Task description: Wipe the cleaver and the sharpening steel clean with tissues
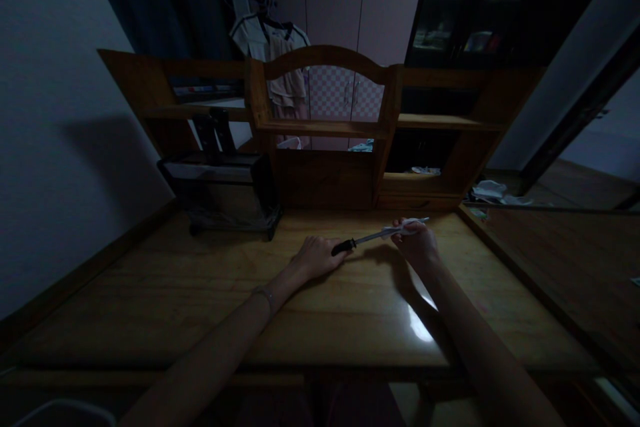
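A knife (371, 237) with a black handle and a thin silver blade lies level just above the wooden desk (200, 293). My left hand (320, 255) is closed round the black handle. My right hand (416, 240) is closed on a white cloth or tissue (406, 224) wrapped round the blade near its tip. Both hands are near the back middle of the desk, in front of the wooden hutch (325, 127).
A dark knife block or rack (225, 187) stands at the back left of the desk. The hutch's shelves hold small white items (425, 171). A white wall is at the left. A second wooden surface (560, 267) adjoins on the right. Clothes hang behind.
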A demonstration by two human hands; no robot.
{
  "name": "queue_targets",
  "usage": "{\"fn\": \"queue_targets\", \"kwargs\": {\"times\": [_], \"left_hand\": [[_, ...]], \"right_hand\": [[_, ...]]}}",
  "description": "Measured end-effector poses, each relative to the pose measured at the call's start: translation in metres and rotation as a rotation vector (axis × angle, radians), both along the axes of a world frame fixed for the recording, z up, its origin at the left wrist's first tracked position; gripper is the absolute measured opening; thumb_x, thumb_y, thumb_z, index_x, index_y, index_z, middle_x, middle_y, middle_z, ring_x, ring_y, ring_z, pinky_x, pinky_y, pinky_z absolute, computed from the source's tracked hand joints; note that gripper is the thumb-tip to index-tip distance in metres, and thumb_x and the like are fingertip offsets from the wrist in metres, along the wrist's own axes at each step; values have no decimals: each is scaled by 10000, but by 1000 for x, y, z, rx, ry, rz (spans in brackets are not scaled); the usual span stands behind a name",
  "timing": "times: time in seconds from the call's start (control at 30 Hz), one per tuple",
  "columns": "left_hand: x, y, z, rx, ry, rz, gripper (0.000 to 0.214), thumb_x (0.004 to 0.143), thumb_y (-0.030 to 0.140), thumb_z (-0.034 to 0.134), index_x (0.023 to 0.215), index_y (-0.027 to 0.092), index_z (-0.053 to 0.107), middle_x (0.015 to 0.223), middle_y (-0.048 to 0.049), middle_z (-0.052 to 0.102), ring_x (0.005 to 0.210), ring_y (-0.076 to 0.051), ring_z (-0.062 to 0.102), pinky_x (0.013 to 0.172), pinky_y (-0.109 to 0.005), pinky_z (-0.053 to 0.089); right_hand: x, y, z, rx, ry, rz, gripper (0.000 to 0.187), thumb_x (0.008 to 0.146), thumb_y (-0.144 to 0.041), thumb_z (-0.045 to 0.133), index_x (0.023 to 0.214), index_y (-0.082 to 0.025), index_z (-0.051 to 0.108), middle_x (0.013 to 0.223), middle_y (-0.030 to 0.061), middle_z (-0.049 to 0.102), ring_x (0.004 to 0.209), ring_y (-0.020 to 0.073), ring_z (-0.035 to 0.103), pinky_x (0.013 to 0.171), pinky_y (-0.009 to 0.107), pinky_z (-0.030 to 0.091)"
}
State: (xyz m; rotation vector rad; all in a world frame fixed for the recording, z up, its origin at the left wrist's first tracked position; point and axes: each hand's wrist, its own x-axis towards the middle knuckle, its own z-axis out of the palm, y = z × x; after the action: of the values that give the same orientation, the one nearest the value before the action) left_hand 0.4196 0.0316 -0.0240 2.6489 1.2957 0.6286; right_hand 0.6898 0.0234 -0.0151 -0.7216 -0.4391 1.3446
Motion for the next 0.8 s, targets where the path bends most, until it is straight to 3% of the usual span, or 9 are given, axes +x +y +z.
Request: {"fn": "queue_targets", "kwargs": {"times": [0.17,0.4,0.8], "left_hand": [[0,0,0,7,38,11,419,897,537,462,1030,238,723,891,-101,736,794,-258,682,669,-307,416],[0,-1,1,9,76,11,414,898,537,446,1028,254,718,891,-80,738,803,-248,682,671,-304,425],[1,-2,3,-27,43,6,418,887,536,464,1034,247,727,913,-88,739,802,-245,678,679,-307,423]], "right_hand": [[5,2,-6,-19,23,-21,162,565,-77,546,684,-183,522,692,21,609,632,145,599,423,194,443],[13,3,-10,-2,9,-197,147,578,-70,495,688,-168,494,652,30,588,517,124,551,364,175,394],[24,2,-6,-50,17,-381,100,610,-109,484,693,-158,509,616,21,587,473,113,543,345,163,354]]}}
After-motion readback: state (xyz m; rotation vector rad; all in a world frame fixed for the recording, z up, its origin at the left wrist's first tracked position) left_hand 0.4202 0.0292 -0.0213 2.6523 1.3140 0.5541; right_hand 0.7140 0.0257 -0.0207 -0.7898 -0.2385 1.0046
